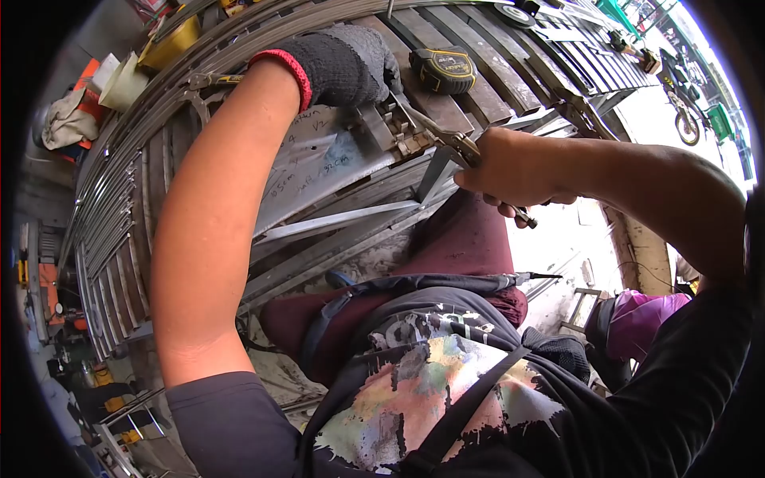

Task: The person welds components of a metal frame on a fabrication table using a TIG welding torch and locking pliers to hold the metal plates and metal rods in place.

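Note:
My left hand [351,68], in a grey and black knit glove with a red cuff, is closed at the edge of the slatted metal bench. Its fingertips curl down beside small metal pieces [406,131], and what they grip is hidden. My bare right hand [510,167] is wrapped round a pair of locking pliers [458,145], whose jaws reach left towards the gloved fingers. Under the left wrist lies a metal plate [319,163] with handwritten marks. A black and yellow tape measure [444,70] rests on the slats just right of the glove.
Long metal bars [119,199] lie along the bench's left side. Another pliers-like tool [211,81] sits behind my left forearm. A yellow container [171,44] stands at the upper left. Bench frame bars [343,219] run close to my legs. A purple item [641,323] is at the right.

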{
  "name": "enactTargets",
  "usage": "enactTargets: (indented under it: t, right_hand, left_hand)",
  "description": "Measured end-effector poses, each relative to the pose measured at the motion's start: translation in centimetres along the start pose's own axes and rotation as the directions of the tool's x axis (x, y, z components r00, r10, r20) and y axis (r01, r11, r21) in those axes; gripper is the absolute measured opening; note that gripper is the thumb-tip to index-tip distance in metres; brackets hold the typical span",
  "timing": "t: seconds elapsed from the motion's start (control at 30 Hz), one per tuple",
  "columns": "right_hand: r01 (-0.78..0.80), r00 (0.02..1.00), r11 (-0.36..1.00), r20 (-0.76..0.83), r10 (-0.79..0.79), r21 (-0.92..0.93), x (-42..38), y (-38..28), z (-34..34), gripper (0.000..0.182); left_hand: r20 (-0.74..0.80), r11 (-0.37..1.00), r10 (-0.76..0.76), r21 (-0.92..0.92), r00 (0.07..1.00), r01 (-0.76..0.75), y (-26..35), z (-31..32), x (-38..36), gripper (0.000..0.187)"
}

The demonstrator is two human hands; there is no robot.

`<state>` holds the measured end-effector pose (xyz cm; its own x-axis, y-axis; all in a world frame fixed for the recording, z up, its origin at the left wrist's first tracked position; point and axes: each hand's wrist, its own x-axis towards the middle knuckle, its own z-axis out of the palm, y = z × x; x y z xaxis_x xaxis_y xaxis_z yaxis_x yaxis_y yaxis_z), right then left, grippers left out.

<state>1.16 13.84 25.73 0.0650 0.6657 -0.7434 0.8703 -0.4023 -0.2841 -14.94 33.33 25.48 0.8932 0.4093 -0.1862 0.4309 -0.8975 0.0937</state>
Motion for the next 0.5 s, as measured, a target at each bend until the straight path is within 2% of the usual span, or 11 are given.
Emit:
enactTargets:
  t: [0.2,0.3,0.4,0.5]
  right_hand:
    - [-0.098,0.995,0.994,-0.036,0.097,-0.042,-0.92,-1.00,0.11,0.046]
    - [0.028,0.997,0.994,-0.075,-0.036,-0.103,-0.29,-0.06,0.50,0.047]
    - [-0.035,0.998,0.998,-0.057,0.033,-0.046,-0.81,-0.44,0.42,0.049]
    - [-0.039,0.997,0.997,-0.074,0.034,-0.069,-0.71,-0.43,0.56,0.049]
  left_hand:
    - [0.004,0.998,0.052,-0.026,0.999,-0.052,-0.61,0.20,0.20,0.032]
    - [-0.042,0.998,0.063,0.023,0.997,-0.062,-0.55,0.26,0.13,0.031]
    - [-0.012,0.998,0.057,0.003,0.998,-0.057,-0.50,0.05,0.04,0.030]
    - [-0.033,0.999,0.035,0.019,0.999,-0.034,-0.34,0.06,-0.06,0.029]
